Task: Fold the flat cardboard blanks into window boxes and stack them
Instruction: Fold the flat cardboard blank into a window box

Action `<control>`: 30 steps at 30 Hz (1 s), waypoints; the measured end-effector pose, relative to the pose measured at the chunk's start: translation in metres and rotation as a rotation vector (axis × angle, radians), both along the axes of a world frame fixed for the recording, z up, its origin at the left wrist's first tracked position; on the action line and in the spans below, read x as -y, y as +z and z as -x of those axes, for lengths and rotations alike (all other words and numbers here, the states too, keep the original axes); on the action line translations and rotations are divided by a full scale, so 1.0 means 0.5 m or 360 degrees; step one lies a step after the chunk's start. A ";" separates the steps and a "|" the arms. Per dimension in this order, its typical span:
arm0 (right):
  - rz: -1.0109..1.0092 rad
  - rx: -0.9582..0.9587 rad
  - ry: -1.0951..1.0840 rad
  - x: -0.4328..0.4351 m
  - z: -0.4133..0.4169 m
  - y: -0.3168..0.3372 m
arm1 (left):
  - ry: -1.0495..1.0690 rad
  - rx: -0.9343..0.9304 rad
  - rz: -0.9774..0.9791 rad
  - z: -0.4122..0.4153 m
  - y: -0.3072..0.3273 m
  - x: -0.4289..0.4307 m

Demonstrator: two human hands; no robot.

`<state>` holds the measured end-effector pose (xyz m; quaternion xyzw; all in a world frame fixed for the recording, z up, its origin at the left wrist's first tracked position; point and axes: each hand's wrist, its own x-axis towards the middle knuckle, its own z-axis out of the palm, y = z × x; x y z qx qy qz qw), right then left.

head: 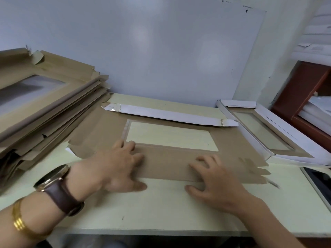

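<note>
Under the spread fingers [138,156] of the left hand [118,167] lies the near strip of a brown blank [170,169], just below its window [170,138]; the right hand [215,179] presses the same strip further along, fingers [197,166] splayed and slightly bent, thumb at the near edge; neither hand grips anything. The blank lies flat on the desk [161,208], its far flap [170,114] already turned over, white side up. It looks thin and light, stiff across the panels yet ready to hinge at the creases, and likely to slide on the smooth desk; the clear film probably dents easily, so hold the near edge and the end tabs, thumbs beneath, away from the window. A stack [53,104] of blanks sits left; a folded box [265,133] lies right.
</note>
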<state>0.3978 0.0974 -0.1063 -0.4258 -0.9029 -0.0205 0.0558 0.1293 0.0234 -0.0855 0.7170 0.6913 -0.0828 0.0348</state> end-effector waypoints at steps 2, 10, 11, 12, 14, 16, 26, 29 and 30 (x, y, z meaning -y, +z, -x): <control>0.0059 0.0031 0.0082 0.014 0.033 -0.008 | -0.0014 -0.0007 0.0093 -0.017 -0.008 -0.006; 0.0239 0.0055 0.0230 0.024 0.111 -0.038 | -0.0051 0.0275 0.0207 -0.024 -0.047 -0.024; 0.0287 0.0052 0.0232 0.023 0.113 -0.042 | -0.0027 0.0326 0.0211 -0.022 -0.056 -0.022; 0.0327 0.0053 0.0233 0.021 0.113 -0.046 | -0.0005 0.0356 0.0206 -0.019 -0.063 -0.019; 0.0367 0.0056 0.0241 0.017 0.107 -0.054 | 0.0029 0.0380 0.0179 -0.010 -0.075 -0.013; 0.0392 0.0033 0.0218 0.013 0.095 -0.059 | 0.0048 0.0384 0.0144 0.002 -0.082 -0.006; 0.0382 0.0064 -0.0083 -0.022 -0.069 -0.054 | 0.0022 0.0413 -0.0036 0.096 -0.083 0.031; 0.0359 0.0086 -0.0145 -0.029 -0.126 -0.046 | -0.0008 0.0548 -0.0092 0.115 -0.083 0.038; 0.0352 0.0098 -0.0164 -0.031 -0.142 -0.044 | -0.0009 0.0581 -0.0100 0.121 -0.081 0.040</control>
